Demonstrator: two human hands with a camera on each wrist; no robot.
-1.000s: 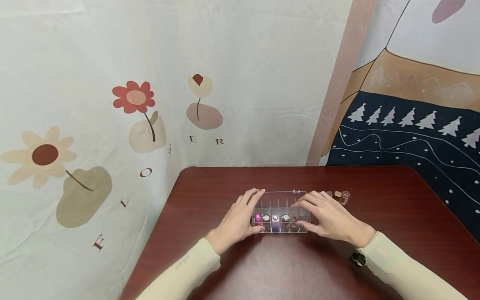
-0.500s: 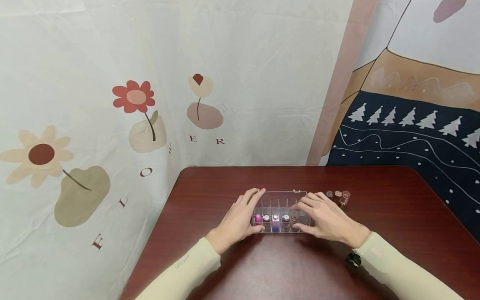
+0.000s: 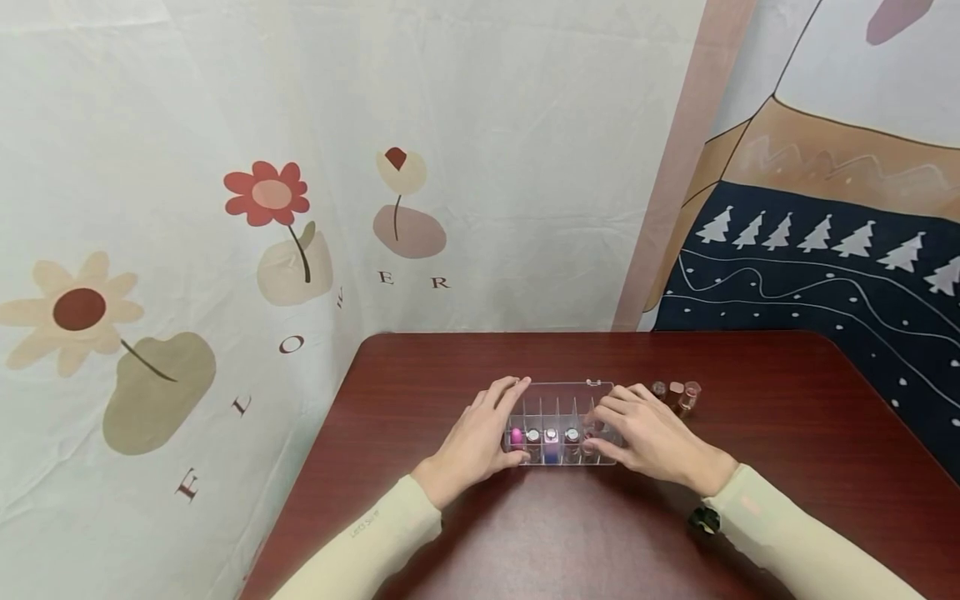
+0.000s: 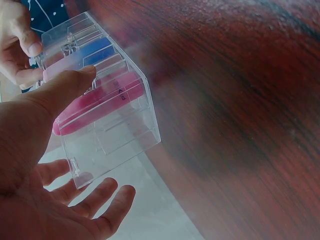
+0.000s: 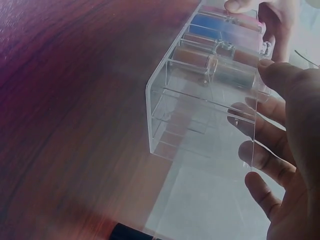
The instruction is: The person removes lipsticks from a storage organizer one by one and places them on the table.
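A transparent divided organizer (image 3: 562, 464) stands on the table, with several lipstick tubes upright in its front row. My left hand (image 3: 474, 437) holds its left end, thumb at the front and fingers spread toward the back. Nearest that hand is a bright pink tube (image 4: 107, 100); a pink-and-blue tube (image 3: 551, 446) stands in the middle. My right hand (image 3: 660, 433) pinches the top of the rightmost tube, a see-through brownish lipstick (image 5: 234, 75), thumb in front and fingers behind. That tube's lower part sits within its compartment, behind the transparent wall.
Several more lipstick tubes (image 3: 677, 398) stand on the red-brown table (image 3: 555, 533), just behind my right hand. A black cylindrical end (image 5: 131, 233) shows at the bottom of the right wrist view. Printed cloth (image 3: 525, 208) hangs behind the table.
My right hand has shifted slightly left, and its thumb and fingers have closed in on the top of the rightmost lipstick. The left hand and organizer stay in place.
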